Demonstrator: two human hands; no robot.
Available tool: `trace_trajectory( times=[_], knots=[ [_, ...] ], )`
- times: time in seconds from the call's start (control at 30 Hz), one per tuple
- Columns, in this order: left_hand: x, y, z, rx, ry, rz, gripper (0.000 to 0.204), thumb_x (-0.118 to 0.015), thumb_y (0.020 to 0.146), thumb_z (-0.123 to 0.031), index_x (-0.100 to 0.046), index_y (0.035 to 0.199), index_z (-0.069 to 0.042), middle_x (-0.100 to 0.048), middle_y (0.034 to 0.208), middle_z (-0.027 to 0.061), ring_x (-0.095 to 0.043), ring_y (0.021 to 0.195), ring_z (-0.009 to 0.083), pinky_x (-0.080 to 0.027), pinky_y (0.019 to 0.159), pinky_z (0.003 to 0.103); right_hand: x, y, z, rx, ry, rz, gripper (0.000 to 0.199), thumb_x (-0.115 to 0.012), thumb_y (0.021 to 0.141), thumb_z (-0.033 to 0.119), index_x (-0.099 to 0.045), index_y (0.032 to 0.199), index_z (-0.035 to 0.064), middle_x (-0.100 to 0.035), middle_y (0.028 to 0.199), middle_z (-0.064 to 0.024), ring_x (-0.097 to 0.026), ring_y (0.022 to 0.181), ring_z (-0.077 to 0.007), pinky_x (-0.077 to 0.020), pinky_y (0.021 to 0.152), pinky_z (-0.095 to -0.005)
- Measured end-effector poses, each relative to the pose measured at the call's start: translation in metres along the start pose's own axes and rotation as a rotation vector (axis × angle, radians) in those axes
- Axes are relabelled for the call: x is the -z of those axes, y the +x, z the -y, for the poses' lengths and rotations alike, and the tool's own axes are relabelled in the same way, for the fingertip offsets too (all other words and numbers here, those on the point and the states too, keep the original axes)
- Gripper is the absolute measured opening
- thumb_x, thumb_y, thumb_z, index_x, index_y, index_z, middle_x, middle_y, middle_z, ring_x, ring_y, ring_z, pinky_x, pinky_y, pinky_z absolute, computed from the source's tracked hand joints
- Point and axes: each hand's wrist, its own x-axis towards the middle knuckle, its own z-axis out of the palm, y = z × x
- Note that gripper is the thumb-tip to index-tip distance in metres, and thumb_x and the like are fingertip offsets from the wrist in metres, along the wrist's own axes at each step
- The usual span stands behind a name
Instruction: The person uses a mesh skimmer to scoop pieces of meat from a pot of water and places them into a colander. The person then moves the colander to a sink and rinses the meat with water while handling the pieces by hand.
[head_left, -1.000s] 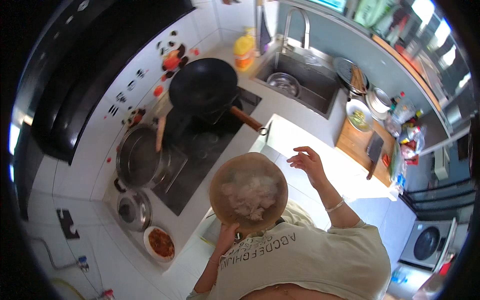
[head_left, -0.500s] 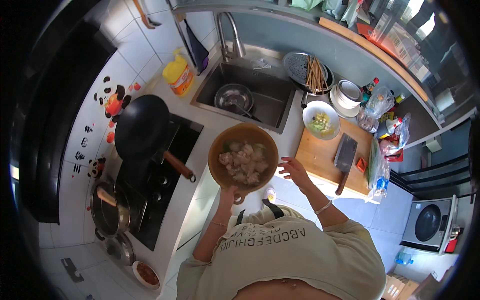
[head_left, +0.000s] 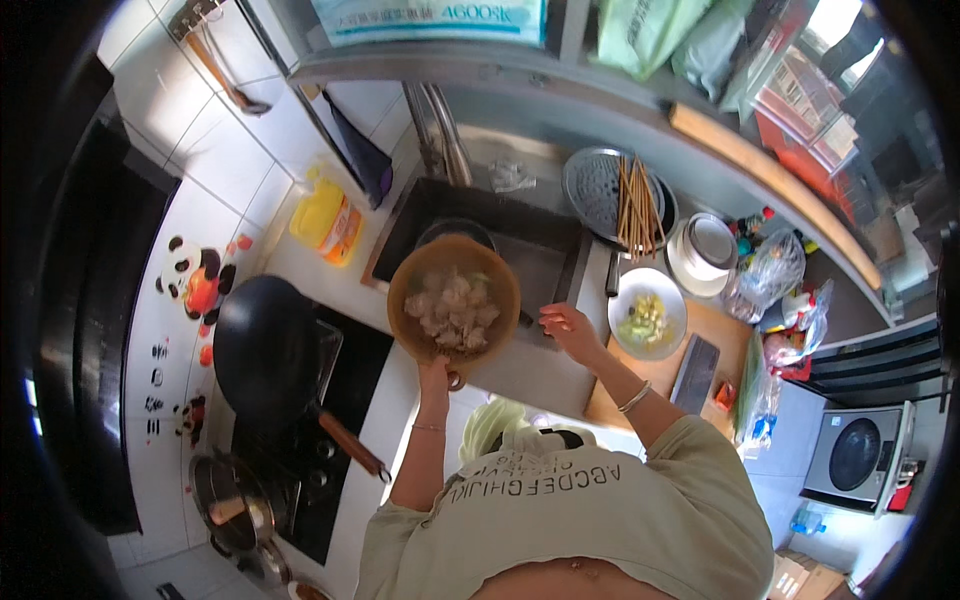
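Observation:
My left hand [head_left: 437, 373] grips the near rim of a round brown bowl [head_left: 410, 284] filled with pale chunks of raw meat [head_left: 452, 309]. The bowl hangs over the front edge of the steel sink [head_left: 545, 262], above a small metal bowl [head_left: 448, 230] lying in the basin. My right hand [head_left: 568, 328] hovers with spread fingers just right of the brown bowl, over the sink's front rim, holding nothing.
A black wok [head_left: 265, 345] with a wooden handle sits on the dark hob at left, a steel pot [head_left: 232, 497] below it. A yellow bottle [head_left: 327, 222] stands left of the sink. Right: a white bowl of chopped vegetables [head_left: 646, 316], cleaver [head_left: 694, 373] on a wooden board, strainer with chopsticks [head_left: 622, 197].
I have turned from the hob to the sink. The bowl of meat moved from over the counter to above the sink, and my right hand came closer to it.

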Motion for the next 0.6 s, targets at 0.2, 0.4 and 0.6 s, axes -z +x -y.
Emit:
trace_trajectory(
  times=[0.2, 0.4, 0.6],
  knots=[
    [-0.012, 0.042, -0.027, 0.086, 0.052, 0.067, 0.036, -0.039, 0.078, 0.003, -0.036, 0.112, -0.006, -0.042, 0.075, 0.0044, -0.034, 0.047, 0.0101, -0.027, 0.037, 0.026, -0.003, 0.095, 0.03, 0.119, -0.181, -0.076, 0.021, -0.048, 0.082, -0.001, -0.054, 0.102, 0.0033, -0.06, 0.094, -0.0062, -0.057, 0.086, -0.0148, -0.0445, 0.077, -0.0262],
    [-0.02, 0.066, -0.041, 0.068, 0.077, 0.036, 0.02, -0.044, 0.08, -0.001, -0.039, 0.098, -0.009, -0.036, 0.063, 0.0002, -0.032, 0.043, 0.0106, -0.03, 0.04, 0.026, 0.009, 0.216, 0.068, 0.42, -0.779, -0.111, 0.037, -0.041, 0.077, -0.008, -0.053, 0.108, 0.0082, -0.054, 0.11, -0.0102, -0.051, 0.103, -0.0286, -0.0423, 0.087, -0.0372],
    [-0.013, 0.086, -0.052, 0.168, 0.2, 0.033, 0.015, -0.045, 0.08, -0.004, -0.041, 0.093, -0.008, -0.038, 0.066, 0.0003, -0.033, 0.048, 0.0094, -0.03, 0.041, 0.026, -0.027, 0.331, 0.104, 0.466, -1.289, 0.148, 0.045, -0.043, 0.083, 0.008, -0.041, 0.126, 0.0184, -0.036, 0.135, -0.0051, -0.034, 0.123, -0.0265, -0.0319, 0.098, -0.0404]
  ],
)
